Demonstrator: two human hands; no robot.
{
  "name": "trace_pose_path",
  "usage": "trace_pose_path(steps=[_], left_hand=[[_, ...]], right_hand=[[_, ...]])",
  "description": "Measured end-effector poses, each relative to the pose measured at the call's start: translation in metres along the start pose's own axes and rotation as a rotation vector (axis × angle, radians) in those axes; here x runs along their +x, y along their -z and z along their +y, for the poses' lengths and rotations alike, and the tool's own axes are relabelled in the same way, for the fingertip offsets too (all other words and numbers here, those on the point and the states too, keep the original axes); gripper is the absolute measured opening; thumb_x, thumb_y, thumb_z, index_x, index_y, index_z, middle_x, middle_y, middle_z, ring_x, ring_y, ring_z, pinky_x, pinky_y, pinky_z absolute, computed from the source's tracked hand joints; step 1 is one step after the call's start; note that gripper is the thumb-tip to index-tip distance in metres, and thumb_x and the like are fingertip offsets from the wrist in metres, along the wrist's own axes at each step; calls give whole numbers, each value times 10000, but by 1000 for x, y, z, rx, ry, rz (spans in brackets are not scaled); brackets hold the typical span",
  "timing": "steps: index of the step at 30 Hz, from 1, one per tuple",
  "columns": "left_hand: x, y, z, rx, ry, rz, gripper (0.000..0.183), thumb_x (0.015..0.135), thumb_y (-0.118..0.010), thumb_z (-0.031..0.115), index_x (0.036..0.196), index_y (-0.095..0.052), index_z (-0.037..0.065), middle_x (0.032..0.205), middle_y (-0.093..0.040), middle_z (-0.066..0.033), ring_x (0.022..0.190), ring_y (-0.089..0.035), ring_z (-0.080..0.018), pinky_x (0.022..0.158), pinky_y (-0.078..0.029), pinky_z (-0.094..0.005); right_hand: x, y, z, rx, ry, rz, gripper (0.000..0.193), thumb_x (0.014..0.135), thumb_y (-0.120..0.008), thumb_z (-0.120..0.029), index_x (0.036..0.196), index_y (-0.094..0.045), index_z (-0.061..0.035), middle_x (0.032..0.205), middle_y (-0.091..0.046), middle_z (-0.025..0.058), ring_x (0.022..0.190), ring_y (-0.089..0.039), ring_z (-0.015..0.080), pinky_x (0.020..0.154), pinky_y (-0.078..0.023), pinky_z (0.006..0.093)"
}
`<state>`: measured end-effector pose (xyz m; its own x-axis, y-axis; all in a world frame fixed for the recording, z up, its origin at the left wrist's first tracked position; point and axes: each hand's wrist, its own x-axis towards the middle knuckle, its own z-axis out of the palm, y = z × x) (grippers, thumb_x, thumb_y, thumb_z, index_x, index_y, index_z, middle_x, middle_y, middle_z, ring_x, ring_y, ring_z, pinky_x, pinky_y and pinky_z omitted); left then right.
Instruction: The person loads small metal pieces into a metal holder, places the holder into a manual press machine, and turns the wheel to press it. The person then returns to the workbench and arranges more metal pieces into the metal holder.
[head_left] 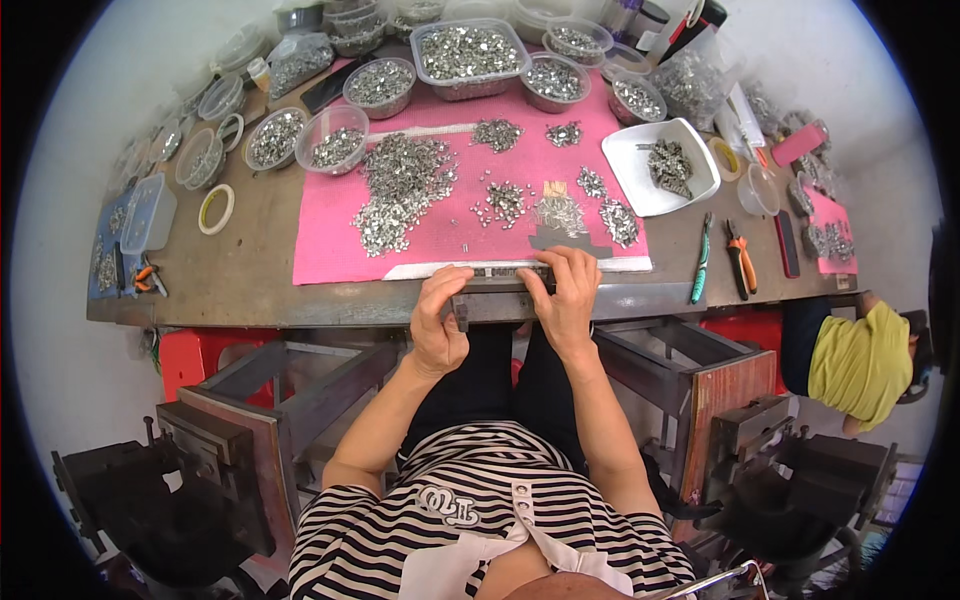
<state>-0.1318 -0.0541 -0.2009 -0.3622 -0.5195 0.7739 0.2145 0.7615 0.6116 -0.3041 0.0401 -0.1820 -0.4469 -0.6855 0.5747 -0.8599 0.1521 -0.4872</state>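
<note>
At the table's front edge, a narrow dark metal strip (pixel 497 272) with small silvery segments along it spans between my hands. My left hand (pixel 440 318) is closed on its left end, fingertips on top; a dark block (pixel 460 313) shows below those fingers. Gripping the other end is my right hand (pixel 568 300), thumb toward the middle and fingers bent over the strip. Just beyond, a pile of thin silvery pins (pixel 560 215) lies on a grey piece (pixel 570 241). Small metal parts (pixel 408 178) are heaped on the pink mat (pixel 330 225).
Tubs of metal parts, including a large one (pixel 470 88), line the back. A white tray (pixel 625 165) holds chain-like pieces. At right lie a teal-handled tool (pixel 703 258), orange pliers (pixel 740 262) and a phone (pixel 787 246). Another person in yellow (pixel 862 360) is at far right.
</note>
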Motion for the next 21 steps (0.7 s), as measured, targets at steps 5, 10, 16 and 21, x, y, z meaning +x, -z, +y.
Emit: trace_pose_path(steps=[5, 10, 16, 21], left_hand=[[3, -4, 3, 54, -14, -23, 261, 1067, -450, 145, 1284, -470, 0, 1209, -650, -219, 1102, -645, -381, 1042, -477, -537], [9, -8, 8, 27, -17, -52, 263, 1053, -521, 167, 1266, -526, 13, 1210, -656, -192, 1112, -646, -365, 1065, -455, -545], [19, -34, 16, 331, 30, -262, 289, 955, -642, 107, 1238, -622, 51, 1274, -671, -96, 1233, -604, -333, 1170, -293, -595], [17, -44, 6, 543, 89, -374, 323, 928, -701, 179, 1239, -690, 95, 1428, -592, -83, 1407, -453, -364, 1183, -200, -663]], right_hand=[[3, -8, -9, -17, 20, -4, 365, 791, -836, -234, 1074, -682, -63, 1091, -636, 82, 1060, -551, 297, 929, -392, 437], [0, 1, -2, 35, 24, 97, 327, 810, -815, -166, 1089, -681, -59, 1106, -640, 108, 1049, -583, 307, 918, -411, 443], [-14, 26, 33, -120, -157, 115, 287, 892, -735, -136, 1160, -683, -47, 1035, -625, 109, 983, -572, 298, 876, -405, 422], [-23, 26, 32, -144, -51, 85, 233, 886, -715, -77, 1116, -713, -42, 943, -652, 92, 915, -577, 274, 857, -397, 399]])
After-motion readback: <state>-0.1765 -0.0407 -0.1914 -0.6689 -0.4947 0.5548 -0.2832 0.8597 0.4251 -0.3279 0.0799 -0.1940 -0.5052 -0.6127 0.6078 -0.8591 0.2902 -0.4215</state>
